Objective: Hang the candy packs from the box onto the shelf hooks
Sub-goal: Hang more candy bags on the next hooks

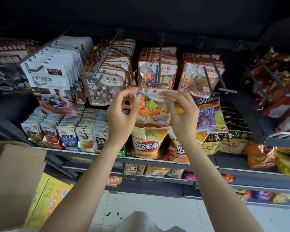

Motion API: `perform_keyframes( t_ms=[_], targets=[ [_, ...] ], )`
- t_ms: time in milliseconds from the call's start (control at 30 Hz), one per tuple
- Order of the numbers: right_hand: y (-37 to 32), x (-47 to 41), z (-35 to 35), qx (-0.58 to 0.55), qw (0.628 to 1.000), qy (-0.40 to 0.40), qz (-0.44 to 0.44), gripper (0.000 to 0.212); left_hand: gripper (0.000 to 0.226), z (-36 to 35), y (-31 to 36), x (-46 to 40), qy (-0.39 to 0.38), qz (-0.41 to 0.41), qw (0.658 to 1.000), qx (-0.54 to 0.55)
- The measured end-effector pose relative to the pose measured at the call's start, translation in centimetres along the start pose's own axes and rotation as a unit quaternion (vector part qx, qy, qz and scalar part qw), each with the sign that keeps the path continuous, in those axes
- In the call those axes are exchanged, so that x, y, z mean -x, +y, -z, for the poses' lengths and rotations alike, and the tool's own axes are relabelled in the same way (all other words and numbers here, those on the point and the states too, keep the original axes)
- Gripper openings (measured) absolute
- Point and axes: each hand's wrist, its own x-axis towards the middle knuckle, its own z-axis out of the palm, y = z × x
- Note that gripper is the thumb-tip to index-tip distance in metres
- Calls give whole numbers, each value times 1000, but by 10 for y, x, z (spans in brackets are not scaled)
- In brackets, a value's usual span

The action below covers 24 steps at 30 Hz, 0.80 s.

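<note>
Dark shop shelving (pixel 157 160) fills the view, with rows of grey hooks up top, snack bags below and a pale tiled floor (pixel 151 203) underneath. At the far left an open cardboard box (pixel 15 180) stands at the edge of the view, with yellow cartons (pixel 45 195) just beside it. Above it hangs a row of white milk-candy packs (pixel 52 77), and next to those a row of stone candy packs (pixel 105 86) on a slanted hook.

Further right, the left hand (pixel 122 113) pinches the upper left corner of a candy pack (pixel 153 107), an orange-edged clear pouch of wrapped sweets. The pack is held upright in the air in front of the shelf, just below the tip of the middle hook (pixel 159 71), where matching sugar packs (pixel 157 72) already hang. Its top edge sits near the hook's crossbar; whether the two touch I cannot tell. The right hand (pixel 182 113) pinches the upper right part of the same pack, fingers curled over its label.

Right of the hands hangs a row of vitamin candy packs (pixel 199 79), with a purple chip bag (pixel 211 114) below and red snack bags (pixel 278 84) at the far right.
</note>
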Motion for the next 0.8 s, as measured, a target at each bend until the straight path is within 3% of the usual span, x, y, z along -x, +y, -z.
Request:
perform_keyframes(
  t_ms=[267, 467, 633, 800],
  targets=[
    [2, -6, -3, 17, 1000, 7, -3, 22, 30, -7, 1, -3, -4, 42, 999, 0],
    [14, -15, -10, 80, 997, 6, -9, 26, 67, -16, -3, -12, -73, 37, 990, -113],
    [32, -36, -19, 192, 968, -162, -24, 74, 91, -42, -12, -25, -139, 20, 974, -179],
    [42, -52, -31, 293, 944, -149, -19, 80, 92, -62, -28, -43, -161, 86, 973, -139]
  ],
)
